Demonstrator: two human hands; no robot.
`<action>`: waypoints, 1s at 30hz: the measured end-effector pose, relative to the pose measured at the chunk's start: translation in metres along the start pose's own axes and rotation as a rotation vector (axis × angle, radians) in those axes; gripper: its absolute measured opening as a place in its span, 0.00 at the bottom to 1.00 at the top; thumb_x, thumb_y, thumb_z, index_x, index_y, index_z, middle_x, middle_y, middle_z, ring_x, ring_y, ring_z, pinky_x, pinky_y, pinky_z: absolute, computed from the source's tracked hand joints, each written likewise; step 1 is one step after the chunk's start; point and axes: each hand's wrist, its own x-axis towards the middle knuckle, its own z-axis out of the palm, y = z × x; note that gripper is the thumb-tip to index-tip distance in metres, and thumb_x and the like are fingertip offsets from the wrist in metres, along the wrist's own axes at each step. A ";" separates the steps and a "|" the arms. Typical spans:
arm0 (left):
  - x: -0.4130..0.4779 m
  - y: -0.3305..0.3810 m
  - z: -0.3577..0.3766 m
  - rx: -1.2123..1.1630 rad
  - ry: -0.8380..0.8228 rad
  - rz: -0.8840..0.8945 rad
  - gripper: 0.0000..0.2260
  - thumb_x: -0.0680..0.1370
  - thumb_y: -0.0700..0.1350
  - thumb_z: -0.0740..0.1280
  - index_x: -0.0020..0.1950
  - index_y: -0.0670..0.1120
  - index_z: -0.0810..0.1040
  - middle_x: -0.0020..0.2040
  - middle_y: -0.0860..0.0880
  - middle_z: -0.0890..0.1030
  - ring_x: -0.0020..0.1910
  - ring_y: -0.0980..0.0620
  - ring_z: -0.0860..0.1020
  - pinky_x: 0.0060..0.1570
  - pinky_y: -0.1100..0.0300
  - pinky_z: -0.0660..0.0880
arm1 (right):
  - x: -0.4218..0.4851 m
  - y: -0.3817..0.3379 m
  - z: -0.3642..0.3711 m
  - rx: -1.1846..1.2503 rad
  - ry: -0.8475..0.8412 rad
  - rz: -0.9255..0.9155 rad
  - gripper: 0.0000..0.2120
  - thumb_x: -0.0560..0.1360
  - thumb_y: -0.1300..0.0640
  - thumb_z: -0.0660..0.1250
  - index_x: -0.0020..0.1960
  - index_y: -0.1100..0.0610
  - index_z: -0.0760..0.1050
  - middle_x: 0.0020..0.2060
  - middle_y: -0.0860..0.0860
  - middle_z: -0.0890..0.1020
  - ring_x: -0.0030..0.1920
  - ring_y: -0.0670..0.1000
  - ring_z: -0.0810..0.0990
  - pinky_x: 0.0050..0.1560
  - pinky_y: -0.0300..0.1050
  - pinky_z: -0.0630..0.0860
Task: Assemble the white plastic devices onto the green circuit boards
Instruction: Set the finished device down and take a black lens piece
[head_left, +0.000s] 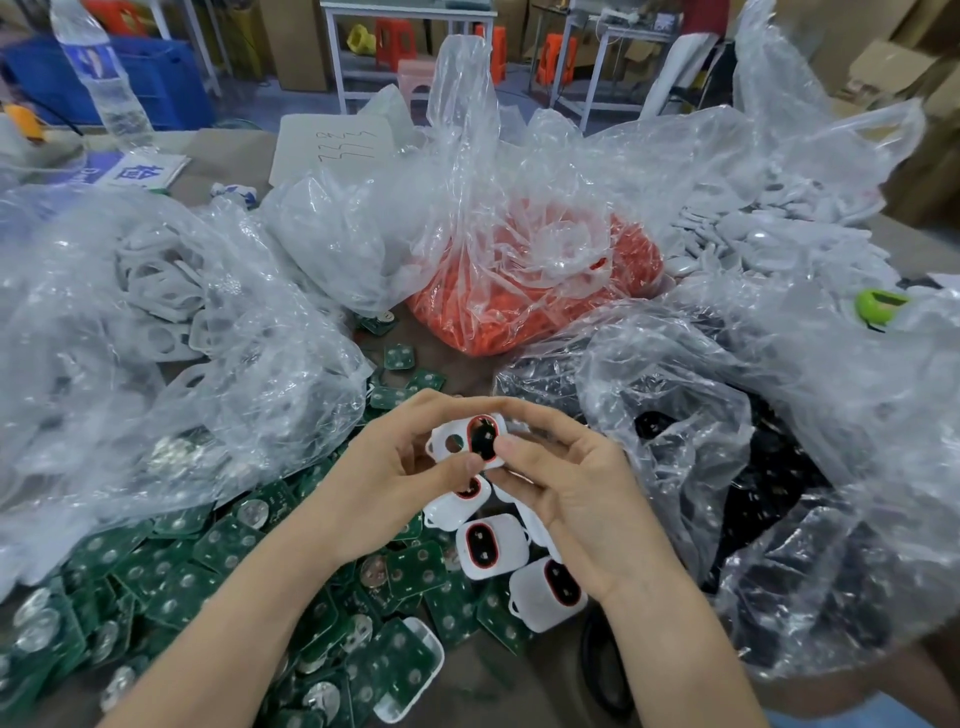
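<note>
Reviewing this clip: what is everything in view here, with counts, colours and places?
held white device: one, white, red-ringed black window, between both hands
loose white devices: at least three, white, table under the hands
green circuit boards: many, green, heaped lower left
orange parts bag: one, clear, centre
white frames bag: one, clear, left
black parts bag: one, clear, right
water bottle: one, clear, back left
left hand: pinches held white device
right hand: pinches held white device
</note>
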 end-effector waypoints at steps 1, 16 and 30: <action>0.000 0.000 0.000 0.018 -0.006 -0.004 0.18 0.75 0.46 0.69 0.61 0.63 0.78 0.46 0.57 0.76 0.30 0.51 0.71 0.30 0.62 0.71 | 0.001 0.001 0.000 -0.044 0.015 -0.012 0.13 0.67 0.66 0.73 0.50 0.55 0.83 0.39 0.55 0.85 0.41 0.52 0.84 0.44 0.42 0.81; 0.003 -0.003 0.005 0.074 0.009 0.037 0.23 0.77 0.41 0.70 0.63 0.67 0.76 0.50 0.57 0.75 0.45 0.40 0.75 0.42 0.50 0.76 | 0.006 -0.008 -0.001 -0.312 0.066 -0.041 0.15 0.67 0.67 0.75 0.46 0.48 0.82 0.35 0.52 0.83 0.38 0.51 0.83 0.45 0.49 0.79; -0.001 0.006 0.001 0.491 0.675 0.291 0.15 0.74 0.42 0.74 0.60 0.52 0.81 0.55 0.59 0.81 0.52 0.64 0.78 0.55 0.77 0.71 | 0.019 -0.027 0.052 -0.382 0.058 -0.168 0.06 0.70 0.62 0.75 0.45 0.56 0.81 0.40 0.54 0.86 0.44 0.52 0.85 0.48 0.46 0.82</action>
